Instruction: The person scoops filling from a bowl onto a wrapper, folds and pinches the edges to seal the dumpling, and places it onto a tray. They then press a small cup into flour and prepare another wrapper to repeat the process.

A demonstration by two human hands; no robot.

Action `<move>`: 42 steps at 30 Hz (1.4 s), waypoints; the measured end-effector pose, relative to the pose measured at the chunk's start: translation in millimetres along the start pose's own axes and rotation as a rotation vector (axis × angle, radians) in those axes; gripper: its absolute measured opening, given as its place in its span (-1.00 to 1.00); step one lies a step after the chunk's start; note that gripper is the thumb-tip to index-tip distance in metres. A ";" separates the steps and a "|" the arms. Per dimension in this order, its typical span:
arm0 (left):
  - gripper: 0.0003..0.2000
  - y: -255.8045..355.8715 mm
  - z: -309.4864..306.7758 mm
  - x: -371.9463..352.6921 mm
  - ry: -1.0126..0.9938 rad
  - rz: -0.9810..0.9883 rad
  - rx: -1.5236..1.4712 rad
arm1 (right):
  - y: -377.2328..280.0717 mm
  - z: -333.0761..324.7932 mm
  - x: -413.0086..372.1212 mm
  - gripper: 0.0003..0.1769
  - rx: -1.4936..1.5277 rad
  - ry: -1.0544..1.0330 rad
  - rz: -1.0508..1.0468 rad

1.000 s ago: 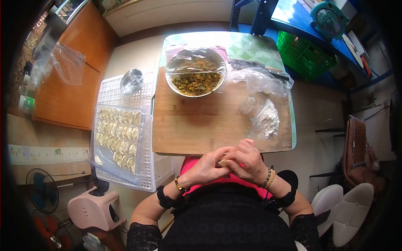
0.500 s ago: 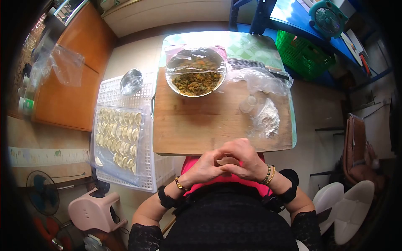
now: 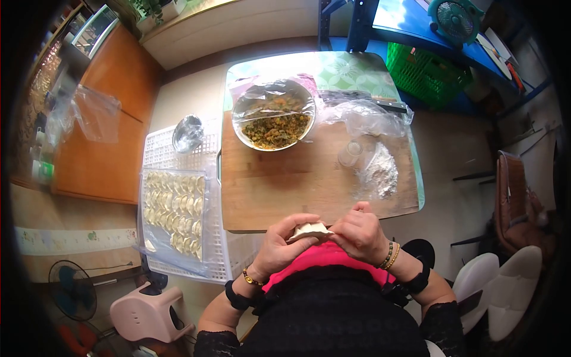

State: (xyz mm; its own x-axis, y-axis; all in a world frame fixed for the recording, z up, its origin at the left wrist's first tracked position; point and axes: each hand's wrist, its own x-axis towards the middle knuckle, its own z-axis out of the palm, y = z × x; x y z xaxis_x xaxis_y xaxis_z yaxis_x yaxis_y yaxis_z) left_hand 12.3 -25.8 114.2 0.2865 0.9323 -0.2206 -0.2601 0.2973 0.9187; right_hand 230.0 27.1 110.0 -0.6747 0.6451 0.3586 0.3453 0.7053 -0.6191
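Observation:
A pale folded dumpling [image 3: 310, 231] sits between my two hands, just in front of the near edge of the wooden board [image 3: 285, 196]. My left hand [image 3: 284, 240] is closed round its left side, thumb below and fingers above. With thumb and fingertips, my right hand [image 3: 361, 234] pinches the dumpling's right end. Farther up the board stands a metal bowl of chopped filling [image 3: 278, 128], partly covered by clear plastic film. To its right are a small clear glass [image 3: 351, 153] and a heap of white flour [image 3: 380, 171].
Left of the board, a tray of dumplings in rows [image 3: 173, 211] lies on a white plastic crate [image 3: 223, 262] beside a small film-covered bowl [image 3: 188, 133]. A knife [image 3: 389, 106] and crumpled plastic bag [image 3: 363, 117] lie at the board's back right. A pink stool [image 3: 146, 312] stands lower left.
My hands have moved apart a little, so the folded dumpling now shows between them. My right hand has turned and shifted slightly to the right. The whole view has tilted slightly.

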 end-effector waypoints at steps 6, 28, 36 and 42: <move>-0.63 -2.5 4.3 0.6 -0.022 0.227 0.147 | -5.6 -4.1 -1.8 -0.86 -0.072 0.038 -0.038; -0.63 -5.1 10.8 2.8 -0.029 0.290 0.333 | -9.4 -2.2 -2.7 -0.80 -0.035 0.221 -0.099; -0.62 -2.7 13.2 4.3 -0.037 0.311 0.420 | -9.4 -0.3 -1.5 -0.82 -0.076 0.178 -0.114; -0.62 -7.1 9.6 6.2 -0.021 0.324 0.462 | -10.4 -0.3 -2.1 -0.80 -0.103 0.179 -0.063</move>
State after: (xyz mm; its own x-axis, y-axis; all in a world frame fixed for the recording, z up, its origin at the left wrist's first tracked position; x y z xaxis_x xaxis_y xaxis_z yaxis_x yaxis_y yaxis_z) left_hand 24.7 -24.2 109.5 0.2787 0.9553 0.0985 0.0913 -0.1285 0.9875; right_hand 228.0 18.6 115.9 -0.5733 0.6345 0.5184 0.3771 0.7660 -0.5206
